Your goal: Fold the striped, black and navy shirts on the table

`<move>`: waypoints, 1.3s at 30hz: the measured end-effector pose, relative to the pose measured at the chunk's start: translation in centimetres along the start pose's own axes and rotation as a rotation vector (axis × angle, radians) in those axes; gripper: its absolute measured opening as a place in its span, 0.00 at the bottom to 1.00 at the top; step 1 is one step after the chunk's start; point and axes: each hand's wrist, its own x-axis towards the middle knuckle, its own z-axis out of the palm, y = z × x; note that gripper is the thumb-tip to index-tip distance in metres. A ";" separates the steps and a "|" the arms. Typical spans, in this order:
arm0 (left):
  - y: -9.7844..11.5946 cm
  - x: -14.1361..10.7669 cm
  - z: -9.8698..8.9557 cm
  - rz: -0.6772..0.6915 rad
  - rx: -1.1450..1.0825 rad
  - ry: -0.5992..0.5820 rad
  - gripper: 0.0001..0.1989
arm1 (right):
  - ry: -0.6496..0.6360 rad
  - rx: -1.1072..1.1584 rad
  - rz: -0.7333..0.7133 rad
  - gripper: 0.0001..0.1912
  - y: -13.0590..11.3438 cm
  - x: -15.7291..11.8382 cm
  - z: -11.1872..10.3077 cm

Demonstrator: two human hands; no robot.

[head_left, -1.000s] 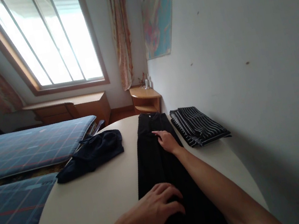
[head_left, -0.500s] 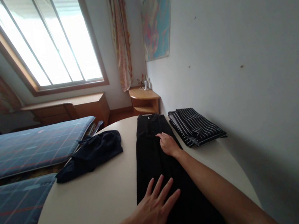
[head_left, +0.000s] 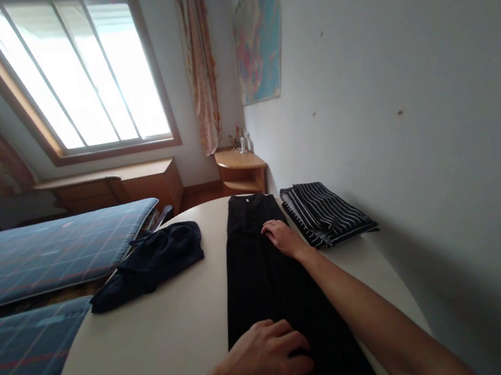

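A pair of black trousers (head_left: 251, 278) lies lengthwise on the pale table, its waistband at the far end. Low in the view, my left hand (head_left: 268, 359) rests on the lower part of the trousers, fingers curled down and thumb drawn in towards them as if on the cloth; the fingertips are partly hidden. Farther up, below the waistband, my right hand (head_left: 283, 238) has its fingers bent in on the same trousers. To its right sits a folded black-and-white striped cloth (head_left: 325, 212).
Dark navy clothing (head_left: 152, 263) lies at the left rim of the round table (head_left: 135, 356). Plaid-covered mattresses (head_left: 49, 255) stand beyond that rim. The white wall (head_left: 424, 182) runs close along the right. A small wooden corner stand (head_left: 240, 160) is behind the table.
My left hand has gone from spread fingers to curled ones on the trousers. My right hand's extended finger has bent in, with the hand staying near the same spot.
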 end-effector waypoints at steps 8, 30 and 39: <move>0.0 -0.1 -0.5 0.038 0.004 0.024 0.07 | -0.016 0.016 0.019 0.12 0.6 -0.1 0.6; 0.5 0.0 -0.8 -0.146 -0.285 -0.090 0.28 | -0.050 -0.101 0.081 0.17 -0.7 -0.6 1.4; 1.8 -0.9 2.3 -0.103 -0.300 -0.155 0.26 | -0.213 -0.250 0.095 0.16 -3.2 -2.0 -1.3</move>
